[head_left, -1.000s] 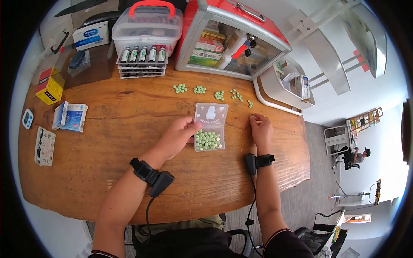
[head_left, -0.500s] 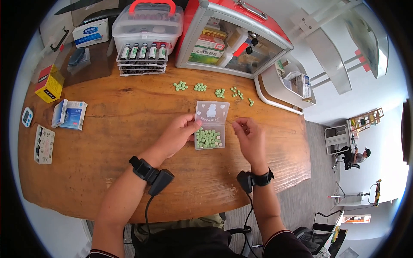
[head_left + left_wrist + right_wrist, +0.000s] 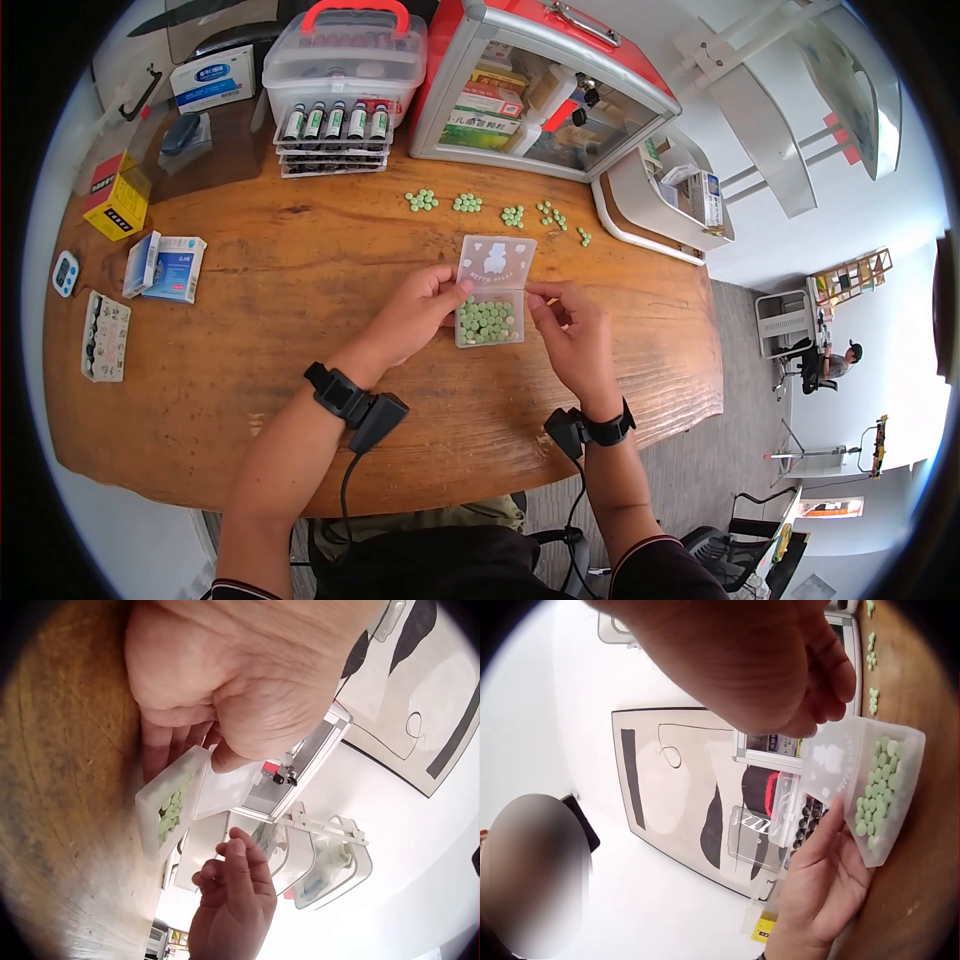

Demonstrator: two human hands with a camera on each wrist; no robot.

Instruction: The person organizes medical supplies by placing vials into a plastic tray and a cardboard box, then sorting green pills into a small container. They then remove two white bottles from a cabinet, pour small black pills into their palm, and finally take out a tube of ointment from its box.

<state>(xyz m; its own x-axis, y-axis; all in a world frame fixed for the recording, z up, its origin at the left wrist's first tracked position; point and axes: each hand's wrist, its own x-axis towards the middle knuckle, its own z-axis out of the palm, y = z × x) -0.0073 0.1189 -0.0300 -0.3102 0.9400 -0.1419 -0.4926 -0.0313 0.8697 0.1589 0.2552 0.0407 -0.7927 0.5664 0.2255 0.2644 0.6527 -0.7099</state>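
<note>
- Your right hand (image 3: 580,338) has moved in beside the box (image 3: 514,261), fingers loosely bent.
- Bumping it could spill pills (image 3: 486,321) (your left hand (image 3: 415,315) pinches one side only).

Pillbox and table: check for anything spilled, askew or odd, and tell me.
A few pale tablets inside the pillbox look odd among the green tablets. Nothing looks spilled: the clusters of tablets on the table seem set out in a row.
</note>
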